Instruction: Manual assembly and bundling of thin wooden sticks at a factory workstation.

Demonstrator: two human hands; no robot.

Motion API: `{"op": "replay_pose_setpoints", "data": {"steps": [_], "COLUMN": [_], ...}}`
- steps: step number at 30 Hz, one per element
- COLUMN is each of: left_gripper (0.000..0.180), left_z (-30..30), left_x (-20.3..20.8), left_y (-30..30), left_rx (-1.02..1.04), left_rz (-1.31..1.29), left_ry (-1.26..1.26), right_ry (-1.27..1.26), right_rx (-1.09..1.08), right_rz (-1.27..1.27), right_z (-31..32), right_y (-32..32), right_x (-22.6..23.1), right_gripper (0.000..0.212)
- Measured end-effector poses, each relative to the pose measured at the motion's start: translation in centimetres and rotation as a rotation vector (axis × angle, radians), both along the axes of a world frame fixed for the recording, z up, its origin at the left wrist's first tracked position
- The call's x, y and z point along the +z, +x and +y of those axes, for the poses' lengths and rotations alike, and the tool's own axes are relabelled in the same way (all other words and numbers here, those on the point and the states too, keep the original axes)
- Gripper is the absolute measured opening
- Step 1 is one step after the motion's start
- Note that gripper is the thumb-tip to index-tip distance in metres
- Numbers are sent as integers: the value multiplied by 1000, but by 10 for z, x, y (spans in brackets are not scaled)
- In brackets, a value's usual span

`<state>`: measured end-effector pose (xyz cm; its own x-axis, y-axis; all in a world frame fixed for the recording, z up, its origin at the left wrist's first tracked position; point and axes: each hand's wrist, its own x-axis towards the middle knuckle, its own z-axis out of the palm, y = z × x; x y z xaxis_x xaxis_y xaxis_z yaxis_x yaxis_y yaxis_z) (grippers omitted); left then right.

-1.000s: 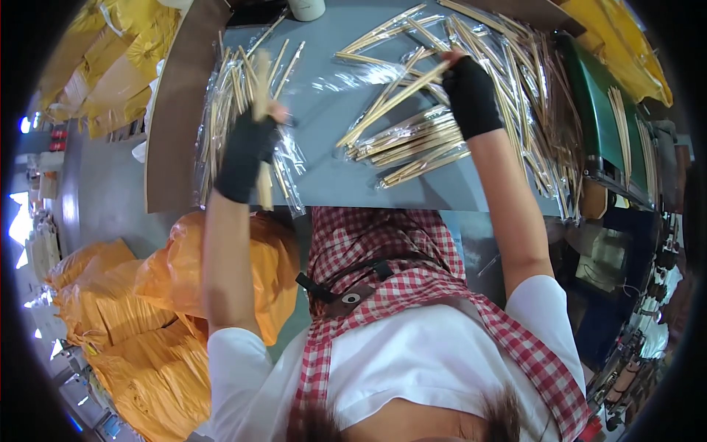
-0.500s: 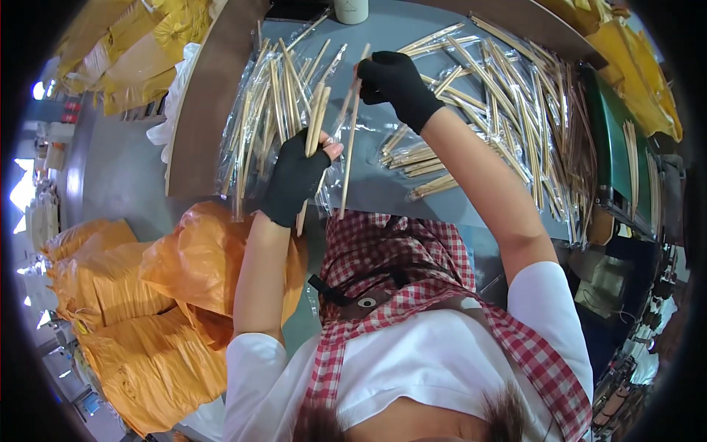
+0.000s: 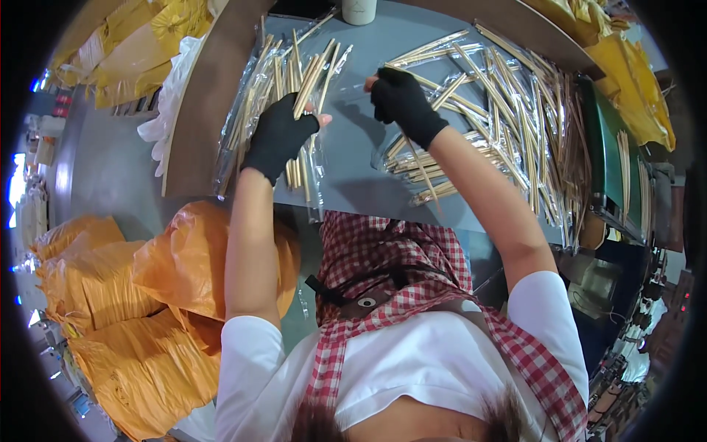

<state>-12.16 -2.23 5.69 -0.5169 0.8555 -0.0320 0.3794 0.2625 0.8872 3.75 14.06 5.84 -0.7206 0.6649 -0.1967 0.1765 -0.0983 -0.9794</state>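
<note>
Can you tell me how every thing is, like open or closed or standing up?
Left hand: gloved, closed around sticks
Right hand: gloved, fingers curled; grip hidden
Left pile: heaped, plastic-wrapped
Right pile: spread out, plastic-wrapped
Pale container: upright, top out of view
Orange bags: bulging, wrinkled
Checked apron: worn, creased

Even light; plastic wrappers [image 3: 532, 140] glint, table [image 3: 350, 166] softly shadowed, edges warped, black

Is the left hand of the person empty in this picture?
No, the left hand holds a small bundle of thin wooden sticks, pointing toward the table's far side.
</note>
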Motion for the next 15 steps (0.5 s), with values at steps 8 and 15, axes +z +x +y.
{"op": "replay_pose_setpoints", "data": {"steps": [8,15], "left_gripper": [29,22], "left_z": [-20,8], "left_x": [49,32], "left_y": [30,93], "left_rx": [223,185], "left_rz": [-333,-1097], "left_ry": [10,93], "right_ry": [-397,-87], "right_rx": [-120,-172], "right_rz": [312,299], "right_z": [-9,-15], "right_y": [4,-10], "right_x": [-7,31], "right_gripper": [24,30]}}
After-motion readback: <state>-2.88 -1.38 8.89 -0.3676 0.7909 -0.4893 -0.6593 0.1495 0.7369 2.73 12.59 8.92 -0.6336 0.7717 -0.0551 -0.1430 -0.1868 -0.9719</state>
